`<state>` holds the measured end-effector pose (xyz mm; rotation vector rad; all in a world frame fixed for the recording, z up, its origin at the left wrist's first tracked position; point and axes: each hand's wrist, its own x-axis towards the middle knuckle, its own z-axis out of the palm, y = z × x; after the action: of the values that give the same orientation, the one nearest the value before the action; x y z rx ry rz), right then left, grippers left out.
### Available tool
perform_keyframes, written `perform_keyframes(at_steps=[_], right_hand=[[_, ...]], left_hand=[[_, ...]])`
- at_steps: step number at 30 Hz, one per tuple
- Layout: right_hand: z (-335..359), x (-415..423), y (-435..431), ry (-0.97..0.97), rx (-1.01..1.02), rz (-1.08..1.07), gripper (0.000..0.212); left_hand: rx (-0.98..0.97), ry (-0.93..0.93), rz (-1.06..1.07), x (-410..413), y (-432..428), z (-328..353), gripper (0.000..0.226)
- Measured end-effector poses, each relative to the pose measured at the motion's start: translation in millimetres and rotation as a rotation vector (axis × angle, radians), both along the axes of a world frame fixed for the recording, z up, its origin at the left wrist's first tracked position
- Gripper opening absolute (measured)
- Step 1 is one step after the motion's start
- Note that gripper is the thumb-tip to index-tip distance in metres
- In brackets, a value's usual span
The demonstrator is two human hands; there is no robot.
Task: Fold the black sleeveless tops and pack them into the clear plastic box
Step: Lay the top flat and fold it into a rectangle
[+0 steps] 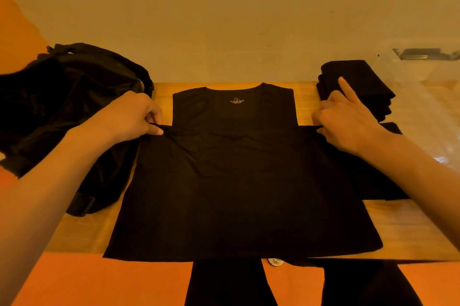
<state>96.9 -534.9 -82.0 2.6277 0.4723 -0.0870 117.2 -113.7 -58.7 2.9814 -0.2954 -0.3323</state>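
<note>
A black sleeveless top [236, 181] lies spread flat on a wooden table [410, 228], directly in front of the person. Its neckline and a small pale size label [237, 101] are at the far end, and its hem is at the near edge of the table. Its long axis therefore runs straight away from the person, with both side edges open to a fold toward the middle. The left hand [132, 116] has its fingers curled and its thumb pinching the fabric at the left underarm corner. The right hand [348, 121] grips the matching right corner with its lower fingers curled, while its index finger [347, 89] sticks out straight, pointing away. The two hands sit level with each other at opposite sides of the top, neither one nearer, so either side could be folded inward first. Just beyond the right hand stands a stack of folded tops [358, 81]. Farther right is the clear plastic box [423, 76], with something dark showing inside at its far end. To the left, partly under the left forearm, lies a heap of black fabric [62, 106] with a strap; whether it is a bag or loose clothing cannot be told. A plain pale wall [224, 19] rises behind the table, and the floor [112, 280] below is orange.
</note>
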Motion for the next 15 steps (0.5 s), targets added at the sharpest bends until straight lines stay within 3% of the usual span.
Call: perform_keyframes(at_steps=[7,15], right_hand=[[12.6,4.1,-10.4,-0.137,0.079,-0.008,0.006],[14.2,16.9,-10.8,-0.214,0.143,-0.034,0.009]], left_hand=[[-0.053,-0.020,0.073,-0.5,5.3,14.4,0.011],[-0.085,-0.125,0.112,7.4,6.6,15.4,0.013]])
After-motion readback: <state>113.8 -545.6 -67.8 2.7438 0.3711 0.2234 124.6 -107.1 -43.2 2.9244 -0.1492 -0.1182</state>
